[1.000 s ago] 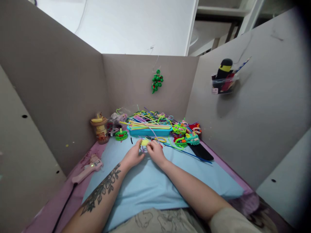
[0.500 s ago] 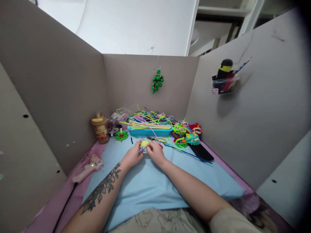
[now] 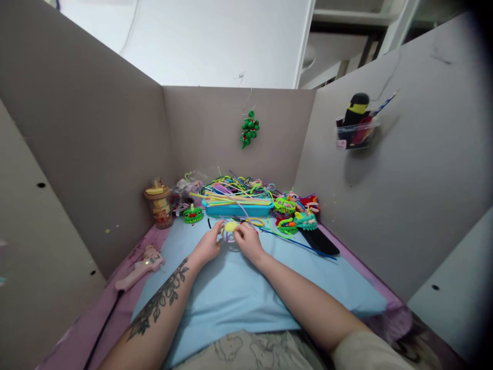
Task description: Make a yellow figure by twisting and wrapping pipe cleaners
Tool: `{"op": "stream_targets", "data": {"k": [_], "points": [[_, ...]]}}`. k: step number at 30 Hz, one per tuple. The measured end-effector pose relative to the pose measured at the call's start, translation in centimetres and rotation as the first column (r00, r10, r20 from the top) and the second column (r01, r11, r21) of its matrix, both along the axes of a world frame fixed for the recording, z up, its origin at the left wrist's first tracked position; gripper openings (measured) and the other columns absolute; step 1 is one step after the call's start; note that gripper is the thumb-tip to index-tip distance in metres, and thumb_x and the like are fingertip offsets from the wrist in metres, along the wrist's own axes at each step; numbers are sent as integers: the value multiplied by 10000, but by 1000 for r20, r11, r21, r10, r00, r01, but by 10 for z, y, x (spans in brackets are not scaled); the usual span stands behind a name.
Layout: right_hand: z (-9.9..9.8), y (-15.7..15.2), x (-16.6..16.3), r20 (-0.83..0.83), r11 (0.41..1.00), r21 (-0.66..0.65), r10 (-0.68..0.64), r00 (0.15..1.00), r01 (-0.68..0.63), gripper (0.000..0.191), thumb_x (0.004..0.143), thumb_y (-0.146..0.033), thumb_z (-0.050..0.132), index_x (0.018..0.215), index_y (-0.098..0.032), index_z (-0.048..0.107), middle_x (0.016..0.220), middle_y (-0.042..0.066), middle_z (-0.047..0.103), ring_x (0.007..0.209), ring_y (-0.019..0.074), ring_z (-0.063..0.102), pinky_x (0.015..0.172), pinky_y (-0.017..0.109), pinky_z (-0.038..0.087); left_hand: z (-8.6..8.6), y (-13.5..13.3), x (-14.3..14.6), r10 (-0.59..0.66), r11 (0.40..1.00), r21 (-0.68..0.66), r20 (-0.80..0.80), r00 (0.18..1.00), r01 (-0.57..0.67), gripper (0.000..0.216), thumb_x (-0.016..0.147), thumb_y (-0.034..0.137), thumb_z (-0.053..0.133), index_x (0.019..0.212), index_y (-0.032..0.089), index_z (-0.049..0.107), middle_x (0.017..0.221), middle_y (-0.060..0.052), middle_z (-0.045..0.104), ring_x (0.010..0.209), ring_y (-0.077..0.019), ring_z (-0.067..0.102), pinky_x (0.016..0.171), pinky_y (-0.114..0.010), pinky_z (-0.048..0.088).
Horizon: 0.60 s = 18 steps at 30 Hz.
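Observation:
My left hand (image 3: 209,244) and my right hand (image 3: 246,240) meet over the light blue mat (image 3: 231,293). Both pinch a small yellow fuzzy piece (image 3: 230,226) with a purple pipe cleaner (image 3: 228,237) looped beneath it. The fingers of each hand are closed on it. Just behind the hands stands a blue tray (image 3: 235,208) piled with several coloured pipe cleaners.
Grey cardboard walls enclose the desk on three sides. A pink glue gun (image 3: 139,270) lies at the left, a jar (image 3: 159,204) stands in the back left corner. Finished pipe-cleaner figures (image 3: 296,211) and a black tool (image 3: 319,240) lie at the right. A green ornament (image 3: 249,128) hangs on the back wall.
Both hands have shifted slightly forward and apart on the piece; the left fingers reach a little further up. Nothing else has moved.

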State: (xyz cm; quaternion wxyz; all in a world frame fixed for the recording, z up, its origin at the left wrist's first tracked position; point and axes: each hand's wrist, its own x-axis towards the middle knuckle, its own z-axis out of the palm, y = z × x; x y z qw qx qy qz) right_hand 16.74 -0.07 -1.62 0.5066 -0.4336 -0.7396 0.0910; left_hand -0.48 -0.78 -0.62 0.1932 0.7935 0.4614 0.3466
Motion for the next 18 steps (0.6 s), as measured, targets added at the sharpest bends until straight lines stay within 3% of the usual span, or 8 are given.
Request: {"op": "stream_targets", "data": {"k": [2, 5, 7, 18], "points": [[1, 0, 1, -11, 1000, 5, 1, 1000, -1, 165, 779, -150, 475, 717, -194, 622, 733, 16, 550, 700, 152, 527, 644, 250, 393, 3, -2, 1, 64, 996, 60, 18, 998, -65, 670, 648, -3, 438, 1285, 184, 350, 1276, -121, 516, 1074, -183, 557, 896, -339, 454], [2, -1, 2, 0, 999, 30, 29, 1000, -29, 163, 795, -161, 483, 731, -197, 628, 739, 19, 553, 711, 151, 533, 661, 250, 399, 11, -8, 3, 166, 971, 166, 37, 985, -170, 454, 729, 89, 458, 1176, 165, 449, 1069, -91, 614, 907, -170, 600, 844, -335, 471], [3, -3, 2, 21, 997, 55, 60, 998, -61, 166, 807, -167, 484, 740, -196, 633, 749, 23, 558, 726, 152, 538, 678, 250, 405, 15, -12, 5, 169, 967, 190, 32, 985, -172, 359, 772, 188, 488, 1131, 181, 487, 956, -57, 644, 811, -165, 604, 780, -318, 483], [8, -4, 8, 50, 977, 125, 170, 984, -175, 163, 821, -182, 510, 804, -207, 670, 798, 39, 614, 792, 166, 570, 754, 285, 437, 11, -4, 6, 115, 987, 84, 223, 968, -137, 221, 724, 241, 629, 928, 191, 695, 829, -35, 703, 720, -153, 606, 643, -253, 473]]}}
